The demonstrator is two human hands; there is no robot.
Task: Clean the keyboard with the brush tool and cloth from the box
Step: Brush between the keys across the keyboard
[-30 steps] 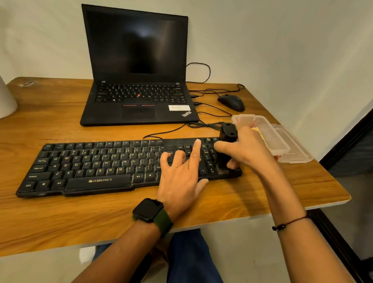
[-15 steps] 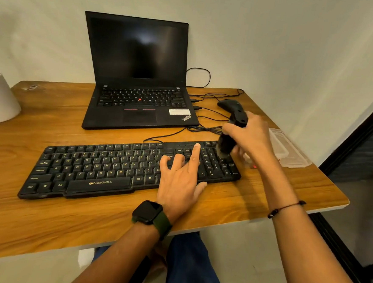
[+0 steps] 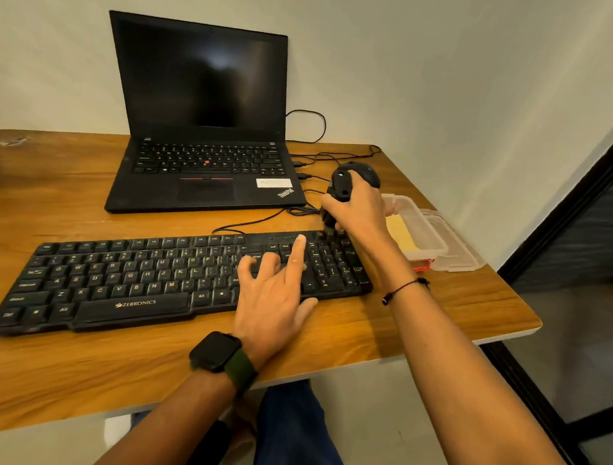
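From the head camera, the long black plastic keyboard (image 3: 171, 277) lay across the wooden table (image 3: 437, 314). The left hand (image 3: 275, 295) rested on its right keys, fingers spread. The right hand (image 3: 361, 210) gripped the black brush tool (image 3: 341, 184), fingers curled round it, bristles touching the keyboard's top right corner. Just right stood the clear plastic box (image 3: 427, 248), a yellow cloth (image 3: 401, 231) inside.
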